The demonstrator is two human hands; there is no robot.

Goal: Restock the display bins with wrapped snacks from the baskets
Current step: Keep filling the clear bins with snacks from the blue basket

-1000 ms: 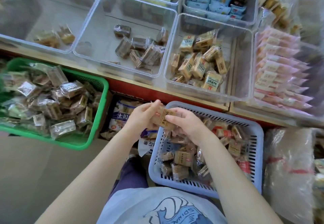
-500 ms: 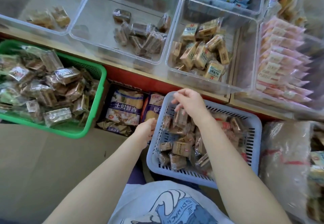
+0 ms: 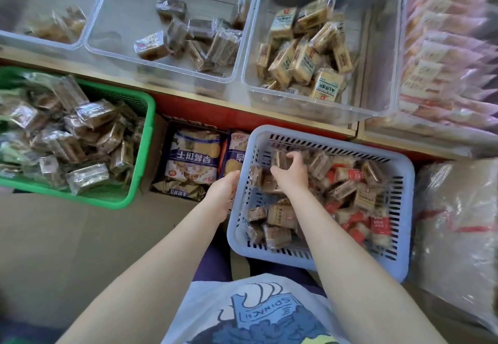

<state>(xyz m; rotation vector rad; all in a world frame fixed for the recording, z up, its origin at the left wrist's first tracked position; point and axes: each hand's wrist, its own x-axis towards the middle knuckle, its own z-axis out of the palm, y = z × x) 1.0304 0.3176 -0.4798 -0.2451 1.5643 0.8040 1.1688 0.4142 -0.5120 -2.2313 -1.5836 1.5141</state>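
Here our right hand [image 3: 289, 172] reaches into the blue basket [image 3: 398, 171] at lower centre, fingers curled round a brown snack [image 3: 279, 158] near the far-left corner. Its long axis looks roughly upright in the grip, though blur makes that uncertain. Our left hand [image 3: 223, 195] grips the basket's left rim. The bin [image 3: 249, 47] holding tan packs lies straight above in the frame, so we judge the right hand nearer for the lift.
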